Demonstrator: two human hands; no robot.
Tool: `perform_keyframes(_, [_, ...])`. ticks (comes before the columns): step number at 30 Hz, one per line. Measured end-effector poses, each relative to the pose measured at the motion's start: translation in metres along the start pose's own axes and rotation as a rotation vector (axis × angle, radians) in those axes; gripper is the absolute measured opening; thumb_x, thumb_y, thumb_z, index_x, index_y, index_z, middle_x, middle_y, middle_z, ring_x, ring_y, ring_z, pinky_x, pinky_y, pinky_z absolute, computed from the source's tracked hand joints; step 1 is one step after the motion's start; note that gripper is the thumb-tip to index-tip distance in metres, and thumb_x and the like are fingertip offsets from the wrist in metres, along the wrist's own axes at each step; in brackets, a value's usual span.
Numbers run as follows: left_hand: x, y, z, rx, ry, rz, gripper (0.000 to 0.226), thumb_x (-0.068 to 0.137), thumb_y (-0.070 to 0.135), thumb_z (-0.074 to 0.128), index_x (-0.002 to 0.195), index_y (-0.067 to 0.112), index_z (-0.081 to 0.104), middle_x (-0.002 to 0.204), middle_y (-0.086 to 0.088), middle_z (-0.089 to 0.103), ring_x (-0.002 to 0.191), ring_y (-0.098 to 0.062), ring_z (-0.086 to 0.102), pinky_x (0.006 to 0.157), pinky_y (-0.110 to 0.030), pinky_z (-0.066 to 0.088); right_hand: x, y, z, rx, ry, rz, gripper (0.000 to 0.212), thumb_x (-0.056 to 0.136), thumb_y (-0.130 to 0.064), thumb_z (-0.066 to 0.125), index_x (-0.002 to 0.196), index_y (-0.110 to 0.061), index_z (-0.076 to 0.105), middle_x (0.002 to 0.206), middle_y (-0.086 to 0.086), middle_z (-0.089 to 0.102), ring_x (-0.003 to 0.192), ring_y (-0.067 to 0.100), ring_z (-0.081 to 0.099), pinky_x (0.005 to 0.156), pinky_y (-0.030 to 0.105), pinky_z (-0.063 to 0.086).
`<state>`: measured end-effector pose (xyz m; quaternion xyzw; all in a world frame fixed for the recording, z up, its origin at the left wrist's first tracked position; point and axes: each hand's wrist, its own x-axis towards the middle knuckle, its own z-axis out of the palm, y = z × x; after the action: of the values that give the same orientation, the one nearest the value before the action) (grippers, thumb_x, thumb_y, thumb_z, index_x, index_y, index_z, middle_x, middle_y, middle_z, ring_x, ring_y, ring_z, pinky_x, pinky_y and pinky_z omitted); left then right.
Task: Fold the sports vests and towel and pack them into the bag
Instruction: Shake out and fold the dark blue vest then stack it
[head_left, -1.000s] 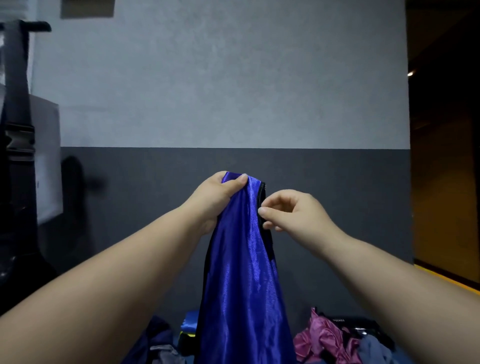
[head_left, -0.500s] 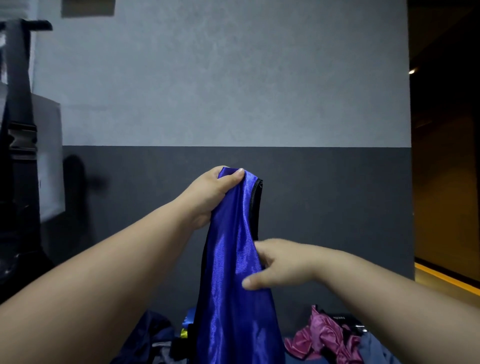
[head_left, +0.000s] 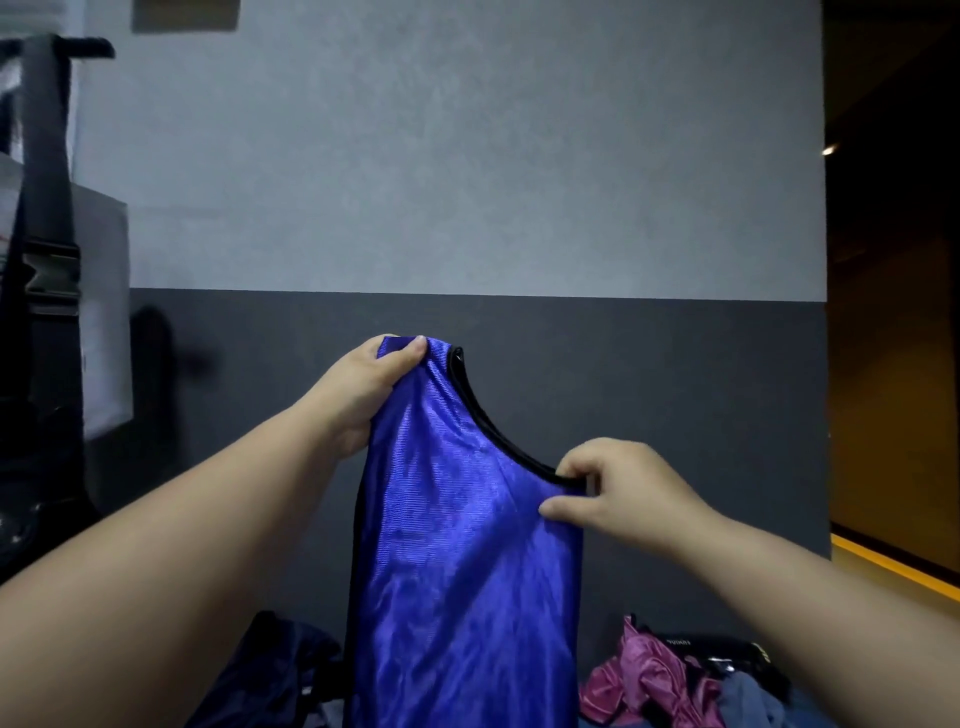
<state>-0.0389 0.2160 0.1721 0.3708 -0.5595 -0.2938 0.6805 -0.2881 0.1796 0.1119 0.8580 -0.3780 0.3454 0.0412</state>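
A shiny blue sports vest with black trim hangs in the air in front of me, its lower part running out of the bottom of the view. My left hand grips one shoulder strap at the top. Lower and to the right, my right hand pinches the black-edged curved opening. The cloth is spread between the two hands. A crumpled pink vest lies below at the right, with a dark navy garment at the lower left.
A two-tone grey wall stands right behind the vest. A dark strap with a buckle hangs at the left edge. A black bag and grey cloth lie at the lower right. A dim corridor opens at the right.
My right hand has slid from the middle of the vest out to the right, taking hold of the black-edged opening and spreading the cloth wide. My left hand keeps its grip at the top.
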Motion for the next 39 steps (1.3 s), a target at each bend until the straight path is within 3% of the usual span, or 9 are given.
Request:
perform_keyframes(4, [0.001,-0.002,-0.002,-0.007,0.029,0.013,0.016,0.093,0.031,0.062,0.092,0.016,0.060,0.077,0.000,0.068,0.065,-0.011,0.066,0.062,-0.027,0.056,0.001,0.007,0.004,0.269,0.102,0.108,0.026,0.070,-0.029,0.085,0.068,-0.031,0.060,0.065,-0.013,0.058,0.055,-0.002,0.050,0.055,0.013,0.038])
perform_keyframes(8, [-0.002,-0.006,0.012,0.014,0.003,0.027,0.015,0.093,0.030,0.064,0.091,0.016,0.061,0.076,0.001,0.068,0.065,-0.012,0.065,0.062,-0.028,0.056,0.004,0.000,0.006,0.406,0.142,0.120,0.028,0.073,-0.035,0.082,0.092,-0.034,0.061,0.101,-0.013,0.061,0.090,-0.001,0.057,0.072,0.011,0.041])
perform_keyframes(12, [-0.006,-0.012,0.032,0.045,-0.096,0.023,0.016,0.090,0.029,0.067,0.090,0.015,0.061,0.079,-0.003,0.068,0.069,-0.017,0.065,0.068,-0.033,0.055,0.017,-0.025,0.001,0.567,0.220,0.150,0.040,0.080,-0.051,0.068,0.112,-0.029,0.059,0.109,-0.012,0.061,0.102,0.003,0.057,0.087,0.021,0.044])
perform_keyframes(18, [-0.012,-0.014,0.048,0.033,-0.171,0.018,0.016,0.089,0.028,0.068,0.084,0.015,0.059,0.078,-0.004,0.068,0.069,-0.018,0.064,0.067,-0.032,0.053,0.039,-0.039,0.004,0.829,0.174,0.217,0.026,0.085,-0.043,0.068,0.096,-0.020,0.066,0.093,-0.004,0.071,0.087,0.016,0.068,0.091,0.046,0.054])
perform_keyframes(22, [-0.014,-0.013,0.045,0.025,-0.209,-0.019,0.013,0.091,0.024,0.066,0.089,0.014,0.058,0.083,-0.004,0.069,0.073,-0.015,0.066,0.068,-0.028,0.054,0.042,-0.036,0.002,0.983,0.202,0.263,0.013,0.097,-0.024,0.056,0.093,-0.014,0.065,0.093,0.006,0.072,0.079,0.017,0.066,0.076,0.037,0.054])
perform_keyframes(26, [-0.014,-0.013,0.040,-0.048,-0.238,-0.057,0.013,0.092,0.012,0.063,0.103,0.010,0.056,0.093,-0.004,0.069,0.080,-0.015,0.067,0.074,-0.028,0.055,0.045,-0.037,-0.001,0.973,0.250,0.300,0.015,0.099,-0.019,0.048,0.097,-0.013,0.062,0.105,0.016,0.070,0.098,0.031,0.067,0.095,0.053,0.051])
perform_keyframes(29, [-0.015,-0.012,0.037,-0.115,-0.207,-0.057,0.019,0.091,0.002,0.061,0.107,0.010,0.054,0.092,-0.003,0.066,0.073,-0.013,0.066,0.065,-0.026,0.054,0.046,-0.038,-0.004,0.955,0.281,0.328,0.018,0.095,-0.016,0.044,0.095,-0.016,0.062,0.105,0.018,0.069,0.096,0.031,0.066,0.094,0.059,0.048])
perform_keyframes(34, [-0.017,-0.011,0.039,-0.252,-0.181,-0.053,0.026,0.087,-0.005,0.062,0.106,0.011,0.053,0.086,-0.003,0.068,0.066,-0.013,0.067,0.056,-0.022,0.054,0.046,-0.038,-0.010,0.958,0.326,0.355,0.019,0.099,-0.017,0.041,0.097,-0.022,0.058,0.103,0.006,0.067,0.104,0.029,0.064,0.096,0.050,0.050])
perform_keyframes(39, [-0.020,-0.013,0.043,-0.380,-0.210,-0.084,0.030,0.085,-0.005,0.062,0.109,0.010,0.052,0.087,-0.004,0.070,0.072,-0.015,0.069,0.065,-0.025,0.058,0.039,-0.037,-0.016,0.847,0.375,0.238,0.025,0.096,-0.041,0.055,0.099,-0.017,0.059,0.094,-0.001,0.063,0.084,0.014,0.059,0.083,0.034,0.050])
